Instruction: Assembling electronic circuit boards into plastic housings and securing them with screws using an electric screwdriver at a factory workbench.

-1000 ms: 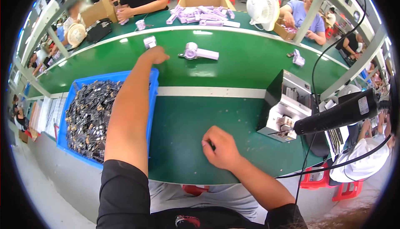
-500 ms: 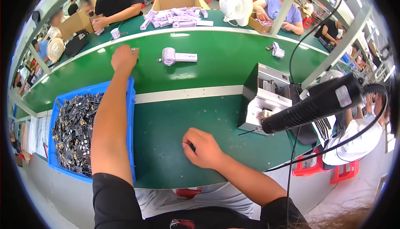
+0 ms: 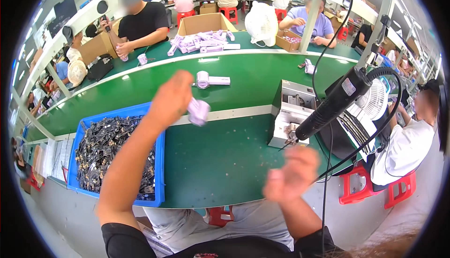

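Note:
My left hand is closed on a lilac handheld fan housing with a round head, held above the near edge of the green belt. Motion blurs the housing a little. My right hand is raised over the table's front right part, below the black electric screwdriver; its fingers are smeared by motion. The screwdriver's tip points down at a metal fixture. Another lilac fan housing lies on the belt beyond my left hand.
A blue bin full of small black circuit boards stands at the left. The green belt runs across behind the table. Black cables hang at the right. Across the belt, co-workers sit near piled lilac housings and a white fan.
My left hand has come back from the belt toward me and right, now with a lilac fan housing. My right hand has lifted off the table and moved right. The view has shifted.

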`<state>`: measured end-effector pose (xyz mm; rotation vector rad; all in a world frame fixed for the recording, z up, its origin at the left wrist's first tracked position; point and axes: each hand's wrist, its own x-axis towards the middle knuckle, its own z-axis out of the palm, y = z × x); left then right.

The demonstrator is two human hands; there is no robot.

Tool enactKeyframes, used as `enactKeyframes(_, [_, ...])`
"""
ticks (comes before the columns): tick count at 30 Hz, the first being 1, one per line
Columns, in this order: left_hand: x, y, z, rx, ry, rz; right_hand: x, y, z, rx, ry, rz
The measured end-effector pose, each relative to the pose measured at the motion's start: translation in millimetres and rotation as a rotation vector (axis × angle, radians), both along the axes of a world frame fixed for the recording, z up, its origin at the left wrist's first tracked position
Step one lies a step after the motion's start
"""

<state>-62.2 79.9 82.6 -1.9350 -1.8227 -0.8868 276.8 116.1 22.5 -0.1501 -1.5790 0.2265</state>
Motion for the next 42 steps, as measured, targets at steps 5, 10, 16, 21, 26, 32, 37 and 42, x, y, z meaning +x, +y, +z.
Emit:
enactKeyframes(5, [69, -9, -24, -0.189, -0.091, -0.471, 24, 49, 48, -0.192, 0.206, -0.084])
enactKeyframes(10, [96, -11, -29, -0.295, -0.286, -0.582, 43, 82, 76, -0.783, -0.132, 0.519])
enactKeyframes(16, [101, -12, -67, -0.618, -0.746, -0.580, 36, 91, 74, -0.609, -0.071, 0.458])
enactKeyframes(21, [96, -11, -77, -0.569, -0.479, -0.560, 36, 84, 95, -0.512, 0.030, 0.306])
enactKeyframes(26, [96, -12, -77, -0.576, -0.450, -0.597, 11, 90, 98, -0.463, 0.011, 0.242])
enactKeyframes(32, [100, -16, -72, -0.652, -0.497, -0.598, 8, 95, 93, -0.530, -0.073, 0.199])
enactKeyframes(37, [102, -19, -68, -0.687, -0.513, -0.561, 11, 81, 92, -0.573, -0.073, 0.283])
enactKeyframes(42, [106, -14, -75, -0.634, -0.571, -0.683, 12, 58, 89, -0.535, -0.136, 0.636])
